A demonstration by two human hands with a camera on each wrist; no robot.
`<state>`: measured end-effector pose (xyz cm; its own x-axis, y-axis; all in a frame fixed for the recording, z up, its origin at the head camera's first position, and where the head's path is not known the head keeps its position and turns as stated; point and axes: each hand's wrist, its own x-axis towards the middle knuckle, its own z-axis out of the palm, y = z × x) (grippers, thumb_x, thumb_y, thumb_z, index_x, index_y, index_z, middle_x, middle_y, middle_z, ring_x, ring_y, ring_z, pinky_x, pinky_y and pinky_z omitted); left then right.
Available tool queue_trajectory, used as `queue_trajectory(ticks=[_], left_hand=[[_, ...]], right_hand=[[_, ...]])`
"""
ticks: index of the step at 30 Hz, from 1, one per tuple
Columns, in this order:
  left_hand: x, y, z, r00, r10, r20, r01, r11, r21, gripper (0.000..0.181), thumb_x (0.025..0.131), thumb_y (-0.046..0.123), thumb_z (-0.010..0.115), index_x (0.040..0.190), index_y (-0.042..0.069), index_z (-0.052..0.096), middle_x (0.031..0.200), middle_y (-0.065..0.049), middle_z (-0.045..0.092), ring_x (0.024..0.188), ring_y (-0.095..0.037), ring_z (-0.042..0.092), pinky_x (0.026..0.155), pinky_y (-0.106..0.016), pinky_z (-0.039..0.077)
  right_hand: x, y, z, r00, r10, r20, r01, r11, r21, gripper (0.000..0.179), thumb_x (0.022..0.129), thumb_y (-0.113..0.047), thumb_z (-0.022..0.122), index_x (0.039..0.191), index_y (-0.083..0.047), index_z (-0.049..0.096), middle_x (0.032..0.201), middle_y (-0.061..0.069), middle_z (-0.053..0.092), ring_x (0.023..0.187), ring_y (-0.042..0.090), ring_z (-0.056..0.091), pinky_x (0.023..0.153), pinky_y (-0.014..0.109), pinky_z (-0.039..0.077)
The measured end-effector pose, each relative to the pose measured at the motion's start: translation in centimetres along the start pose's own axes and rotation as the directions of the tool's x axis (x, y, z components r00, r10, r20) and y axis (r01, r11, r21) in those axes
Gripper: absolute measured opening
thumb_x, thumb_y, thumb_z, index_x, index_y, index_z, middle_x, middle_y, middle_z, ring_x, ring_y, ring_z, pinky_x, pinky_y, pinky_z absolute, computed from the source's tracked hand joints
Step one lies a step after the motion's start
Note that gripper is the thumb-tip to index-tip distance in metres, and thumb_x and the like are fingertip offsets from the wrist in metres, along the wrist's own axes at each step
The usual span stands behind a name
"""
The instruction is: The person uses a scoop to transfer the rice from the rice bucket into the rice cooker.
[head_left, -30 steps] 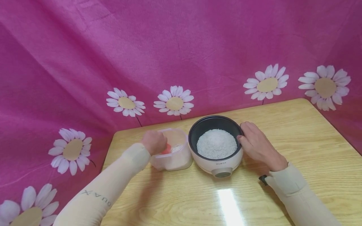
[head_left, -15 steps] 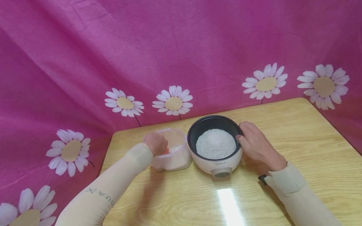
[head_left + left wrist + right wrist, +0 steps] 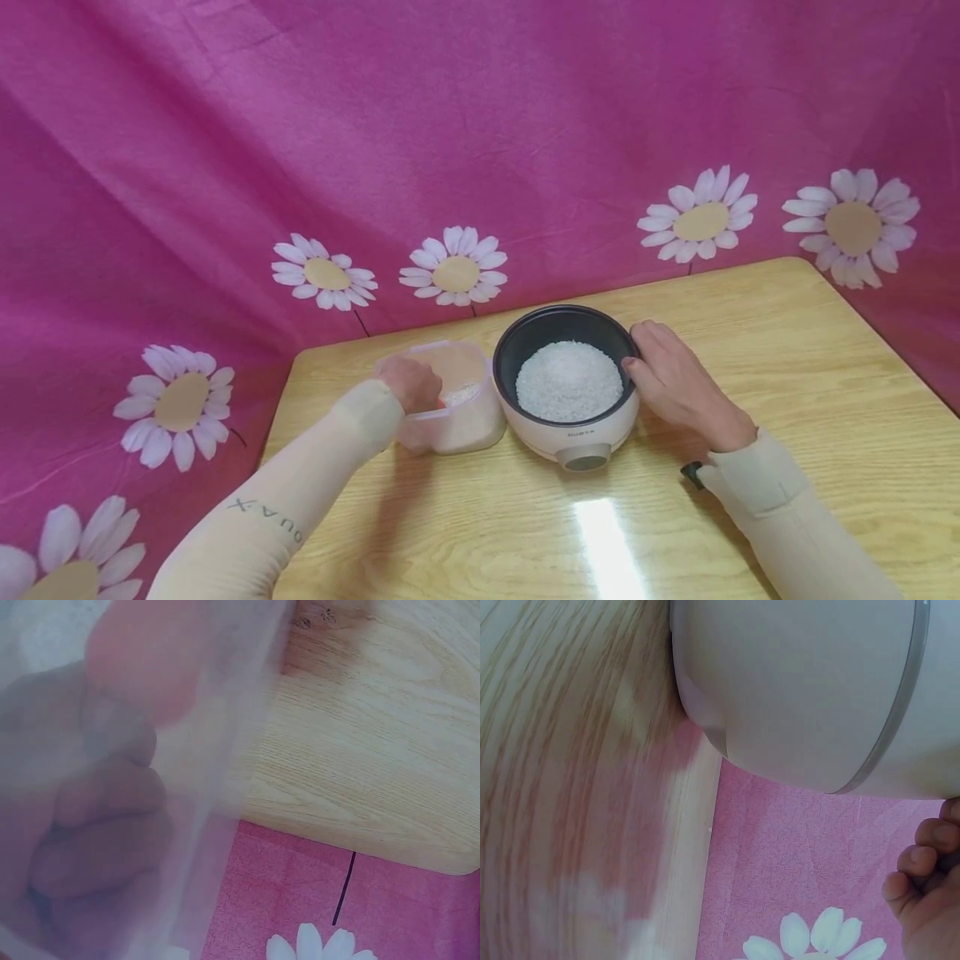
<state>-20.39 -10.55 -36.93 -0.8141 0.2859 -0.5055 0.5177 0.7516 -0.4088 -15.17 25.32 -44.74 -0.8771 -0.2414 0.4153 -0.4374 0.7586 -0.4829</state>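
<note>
The red scoop (image 3: 150, 660) has gone lower behind the left hand (image 3: 408, 383), whose fingers clamp it inside the tub (image 3: 457, 435) — level carrying should spill less — while the right hand (image 3: 678, 383) grips the rice cooker (image 3: 538, 429).

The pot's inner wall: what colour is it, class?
Black; the pot's inner wall shows best in the head view.

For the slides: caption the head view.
Left hand grips a red utensil inside a tub; right hand holds a pot of rice.
</note>
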Motion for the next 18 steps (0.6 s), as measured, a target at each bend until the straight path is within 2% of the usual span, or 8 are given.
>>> queue_trajectory(ticks=[3,10,18], left_hand=[[-0.1,0.0,-0.1,1.0,0.011,0.019,-0.011,1.0,-0.007,0.027,0.099,0.023,0.057,0.073,0.019,0.061,0.075,0.002,0.057,0.068,-0.017,0.049,0.06,-0.041,0.049],[0.0,-0.4,0.0,0.999,0.033,0.031,-0.033,0.999,-0.019,0.025,0.097,0.024,0.059,0.073,0.021,0.062,0.077,0.003,0.061,0.071,-0.017,0.053,0.065,-0.044,0.054],[0.3,-1.1,0.5,0.992,0.121,0.02,-0.119,0.991,-0.059,0.022,0.099,0.026,0.062,0.08,0.018,0.069,0.078,0.0,0.065,0.073,-0.018,0.057,0.075,-0.041,0.056]], right_hand=[[0.0,0.1,0.0,1.0,0.004,0.002,-0.004,1.0,0.002,0.007,0.095,-0.011,0.048,0.099,-0.006,0.05,0.088,0.006,0.047,0.086,0.018,0.042,0.076,0.033,0.036],[0.1,0.2,0.2,1.0,-0.021,-0.022,0.021,1.0,-0.005,0.004,0.094,-0.011,0.048,0.094,-0.007,0.049,0.085,0.005,0.045,0.083,0.017,0.04,0.074,0.031,0.033],[0.2,0.2,0.2,0.999,-0.023,-0.03,0.023,1.0,-0.005,0.004,0.094,-0.011,0.048,0.093,-0.007,0.049,0.084,0.005,0.045,0.083,0.017,0.04,0.074,0.032,0.033]])
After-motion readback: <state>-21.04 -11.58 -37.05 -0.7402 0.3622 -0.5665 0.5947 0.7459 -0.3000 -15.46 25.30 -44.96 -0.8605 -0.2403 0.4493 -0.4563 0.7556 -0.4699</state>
